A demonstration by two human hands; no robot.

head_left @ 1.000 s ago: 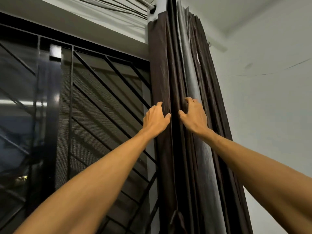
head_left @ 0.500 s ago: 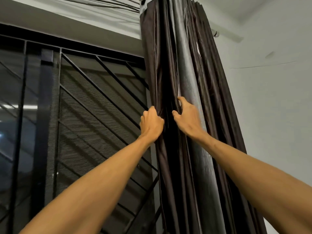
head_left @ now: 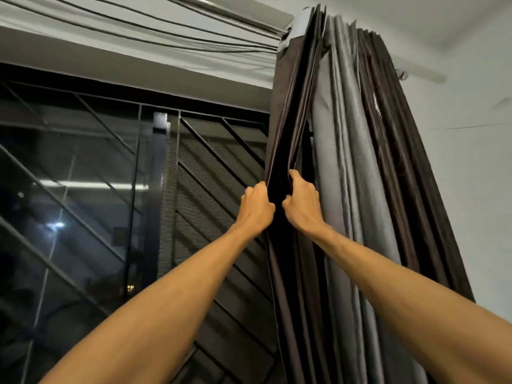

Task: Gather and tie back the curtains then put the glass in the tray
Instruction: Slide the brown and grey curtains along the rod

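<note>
A dark brown curtain [head_left: 388, 189] with a silver-grey lining hangs bunched in folds at the right side of the window, from the rail down past the bottom of the view. My left hand [head_left: 256, 209] is closed on the curtain's leftmost folds at about mid height. My right hand [head_left: 302, 206] grips the folds right beside it, thumb toward the left hand. A dark gap between folds runs between the two hands. No glass, tray or tie-back is in view.
A window with a black metal grille [head_left: 210, 195] and dark glass fills the left. A curtain rail [head_left: 221, 12] and several cables run along the top. A plain white wall [head_left: 471, 176] stands to the right of the curtain.
Both hands went from resting flat on the curtain to closing on its folds. The view has swung so that the curtain sits farther right and more window shows.
</note>
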